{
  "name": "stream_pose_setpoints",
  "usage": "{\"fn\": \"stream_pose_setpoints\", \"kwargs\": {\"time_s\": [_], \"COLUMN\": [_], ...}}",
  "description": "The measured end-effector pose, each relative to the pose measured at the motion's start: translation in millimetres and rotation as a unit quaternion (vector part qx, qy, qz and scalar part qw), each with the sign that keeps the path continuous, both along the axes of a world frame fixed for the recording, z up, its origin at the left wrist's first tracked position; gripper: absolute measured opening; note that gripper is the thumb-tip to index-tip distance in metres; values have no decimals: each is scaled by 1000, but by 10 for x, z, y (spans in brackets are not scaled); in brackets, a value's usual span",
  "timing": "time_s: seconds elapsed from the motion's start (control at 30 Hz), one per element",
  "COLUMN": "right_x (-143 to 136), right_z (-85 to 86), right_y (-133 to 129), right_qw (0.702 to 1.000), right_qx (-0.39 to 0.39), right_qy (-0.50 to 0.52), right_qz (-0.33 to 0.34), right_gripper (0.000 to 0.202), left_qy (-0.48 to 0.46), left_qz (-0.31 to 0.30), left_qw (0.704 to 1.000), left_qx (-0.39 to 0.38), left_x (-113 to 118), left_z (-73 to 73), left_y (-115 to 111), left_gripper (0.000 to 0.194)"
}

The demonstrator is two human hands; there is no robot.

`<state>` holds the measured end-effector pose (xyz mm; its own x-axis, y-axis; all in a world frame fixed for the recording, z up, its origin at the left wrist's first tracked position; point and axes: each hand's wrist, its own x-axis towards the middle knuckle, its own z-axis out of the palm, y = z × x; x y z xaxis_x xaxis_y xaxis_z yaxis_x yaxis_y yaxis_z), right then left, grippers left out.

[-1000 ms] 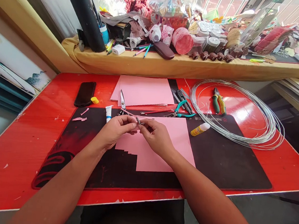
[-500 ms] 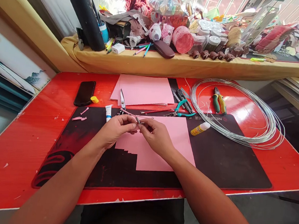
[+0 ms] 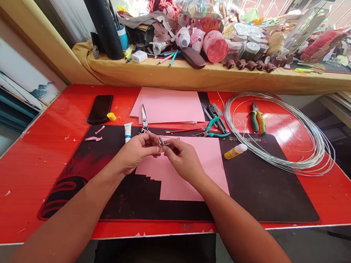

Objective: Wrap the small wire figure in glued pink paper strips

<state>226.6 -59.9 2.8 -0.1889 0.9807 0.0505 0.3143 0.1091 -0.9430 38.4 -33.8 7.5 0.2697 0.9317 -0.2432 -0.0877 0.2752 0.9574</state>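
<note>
My left hand and my right hand meet above the pink sheet, thumbs and fingers pinched together. Between them is a small wire piece with a dark, silvery coiled part. A thin pink length runs from it over my left fingers, and a fine looped end shows past my right fingers. The fingertips hide much of it. Beyond my left hand lie scissors and a white-and-blue tube. Teal-handled pliers lie past my right hand.
A glue bottle lies on the black mat. A large wire coil and green-yellow pliers are at right. Pink paper, a phone and a yellow cap lie behind. Craft items crowd the ledge.
Both hands keep their pinch on the wire piece in nearly the same place. Only a very slight shift of the whole view shows.
</note>
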Motion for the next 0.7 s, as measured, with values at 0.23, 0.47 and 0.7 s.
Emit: {"fn": "stream_pose_setpoints", "kwargs": {"time_s": [0.23,0.47,0.7], "right_x": [22,22,-3], "right_z": [30,58,30], "right_y": [15,10,10], "right_qw": [975,903,893], "right_qx": [-102,-208,-230], "right_qy": [193,368,383], "right_qz": [44,77,60], "right_gripper": [24,34,29], "left_qy": [-111,-197,-239], "left_qz": [8,3,-35], "left_qw": [988,970,961], "left_qx": [-104,-144,-134], "left_x": [-31,-72,15], "left_z": [34,16,24], "left_y": [4,8,-39], "left_gripper": [32,32,25]}}
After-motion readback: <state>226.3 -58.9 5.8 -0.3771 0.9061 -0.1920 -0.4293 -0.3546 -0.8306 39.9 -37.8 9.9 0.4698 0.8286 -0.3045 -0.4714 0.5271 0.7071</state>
